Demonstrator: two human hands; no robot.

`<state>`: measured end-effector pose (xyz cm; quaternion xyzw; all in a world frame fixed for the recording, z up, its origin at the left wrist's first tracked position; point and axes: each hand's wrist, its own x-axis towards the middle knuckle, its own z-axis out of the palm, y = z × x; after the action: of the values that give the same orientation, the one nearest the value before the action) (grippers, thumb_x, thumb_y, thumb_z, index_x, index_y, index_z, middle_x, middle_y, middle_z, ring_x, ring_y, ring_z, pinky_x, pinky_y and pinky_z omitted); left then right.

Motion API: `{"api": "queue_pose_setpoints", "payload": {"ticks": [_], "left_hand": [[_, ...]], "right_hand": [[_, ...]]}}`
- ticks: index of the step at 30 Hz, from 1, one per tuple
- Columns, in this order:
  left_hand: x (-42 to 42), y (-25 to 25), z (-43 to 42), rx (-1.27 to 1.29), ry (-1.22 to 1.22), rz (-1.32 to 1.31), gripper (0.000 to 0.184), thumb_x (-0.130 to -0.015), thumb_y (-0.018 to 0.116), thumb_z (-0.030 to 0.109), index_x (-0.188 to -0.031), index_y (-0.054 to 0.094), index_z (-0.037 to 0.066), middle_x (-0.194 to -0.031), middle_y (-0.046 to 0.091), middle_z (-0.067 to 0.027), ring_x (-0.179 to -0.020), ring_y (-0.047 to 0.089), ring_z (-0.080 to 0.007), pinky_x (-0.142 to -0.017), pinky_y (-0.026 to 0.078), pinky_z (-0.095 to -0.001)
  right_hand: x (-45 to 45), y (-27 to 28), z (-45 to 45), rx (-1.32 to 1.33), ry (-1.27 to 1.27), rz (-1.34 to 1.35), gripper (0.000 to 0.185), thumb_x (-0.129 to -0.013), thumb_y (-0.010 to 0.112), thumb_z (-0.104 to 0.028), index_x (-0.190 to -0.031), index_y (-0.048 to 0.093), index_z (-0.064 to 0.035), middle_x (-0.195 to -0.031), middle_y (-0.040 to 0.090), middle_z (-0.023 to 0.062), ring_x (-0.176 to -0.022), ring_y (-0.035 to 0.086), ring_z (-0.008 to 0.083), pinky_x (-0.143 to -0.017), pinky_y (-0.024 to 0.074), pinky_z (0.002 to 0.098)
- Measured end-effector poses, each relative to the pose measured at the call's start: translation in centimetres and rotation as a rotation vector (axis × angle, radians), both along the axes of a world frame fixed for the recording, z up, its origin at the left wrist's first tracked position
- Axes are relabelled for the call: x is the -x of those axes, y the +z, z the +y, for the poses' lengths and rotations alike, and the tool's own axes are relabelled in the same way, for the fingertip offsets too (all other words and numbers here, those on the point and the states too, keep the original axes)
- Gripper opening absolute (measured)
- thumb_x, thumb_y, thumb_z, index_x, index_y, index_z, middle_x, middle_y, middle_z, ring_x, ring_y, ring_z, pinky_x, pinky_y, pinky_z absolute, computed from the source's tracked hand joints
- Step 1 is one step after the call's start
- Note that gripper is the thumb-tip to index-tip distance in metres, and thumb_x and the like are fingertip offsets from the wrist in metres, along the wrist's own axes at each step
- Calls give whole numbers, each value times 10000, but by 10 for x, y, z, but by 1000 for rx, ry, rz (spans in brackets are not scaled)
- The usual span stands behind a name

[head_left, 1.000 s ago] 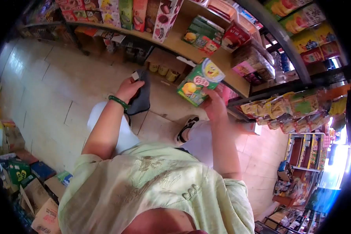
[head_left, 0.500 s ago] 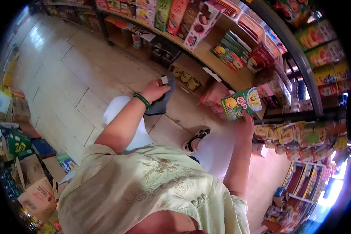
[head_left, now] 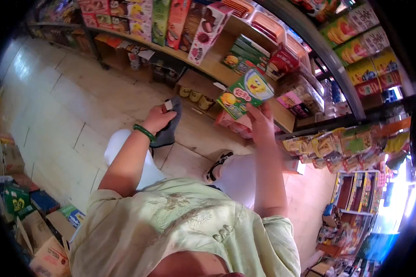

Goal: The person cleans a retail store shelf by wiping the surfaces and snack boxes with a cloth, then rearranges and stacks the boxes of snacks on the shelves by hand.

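Observation:
My left hand, with a green bangle at the wrist, is closed around a dark grey cloth that hangs down beside it. A small pale tag or patch shows at the cloth's top. In my right hand is a green snack box with a yellow cartoon figure on its front, gripped near its lower right edge. The box is held tilted in front of the shelf. Similar green boxes stand on that shelf just behind it.
Tall colourful boxes line the shelf farther left. Below are yellow tins on a lower shelf. Bagged snacks hang at the right. Open cardboard cartons sit on the floor at lower left. A dark metal post rises at the right.
My right hand has brought the green box left and up, closer to the similar green boxes. The cloth stays in my left hand. The whole view has shifted somewhat.

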<state>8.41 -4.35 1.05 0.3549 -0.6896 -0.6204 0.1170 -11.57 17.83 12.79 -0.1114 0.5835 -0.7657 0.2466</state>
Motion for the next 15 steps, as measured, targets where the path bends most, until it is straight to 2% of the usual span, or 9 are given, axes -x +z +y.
{"api": "queue_pose_setpoints", "payload": {"ticks": [3, 6, 7, 9, 13, 15], "left_hand": [[-3, 23, 8, -139, -5, 77, 262, -782, 661, 187, -902, 636, -45, -823, 655, -55, -727, 583, -144, -665, 474, -307], [-1, 5, 1, -188, -55, 81, 263, -790, 651, 167, -955, 636, -37, -839, 649, -36, -738, 571, -126, -681, 471, -294], [-1, 8, 1, -185, -60, 83, 263, -790, 651, 167, -955, 636, -37, -839, 649, -36, -738, 571, -126, -681, 471, -294], [-3, 19, 3, -114, -82, 27, 287, -790, 650, 166, -998, 628, -30, -844, 649, -37, -744, 572, -128, -684, 469, -293], [-3, 29, 6, -128, -65, -32, 281, -789, 649, 167, -990, 630, -28, -841, 652, -45, -741, 577, -136, -686, 471, -301], [-4, 31, 8, -37, -78, -25, 274, -787, 651, 169, -975, 632, -30, -842, 652, -54, -749, 581, -140, -696, 470, -304]], "right_hand": [[1, 0, -5, -15, 99, -2, 459, -800, 641, 7, -1223, 488, -82, -1135, 584, 40, -1029, 559, 157, -914, 416, 301], [4, -4, -4, -8, 114, 23, 463, -793, 650, 14, -1215, 493, -92, -1132, 588, 35, -1022, 560, 150, -902, 424, 294], [4, -4, -3, -5, 109, 26, 463, -793, 650, 14, -1215, 493, -92, -1132, 588, 35, -1022, 560, 150, -902, 424, 294], [5, -2, -1, -4, 64, 12, 425, -779, 668, 32, -1163, 498, -31, -1098, 596, 76, -1016, 571, 183, -895, 446, 292], [11, 0, 3, -48, 22, 39, 397, -777, 663, 42, -1136, 510, -31, -1081, 599, 75, -1000, 574, 179, -881, 452, 293], [12, 4, 7, -32, 12, 42, 387, -773, 662, 49, -1124, 515, -23, -1072, 599, 75, -986, 569, 171, -867, 447, 297]]}}
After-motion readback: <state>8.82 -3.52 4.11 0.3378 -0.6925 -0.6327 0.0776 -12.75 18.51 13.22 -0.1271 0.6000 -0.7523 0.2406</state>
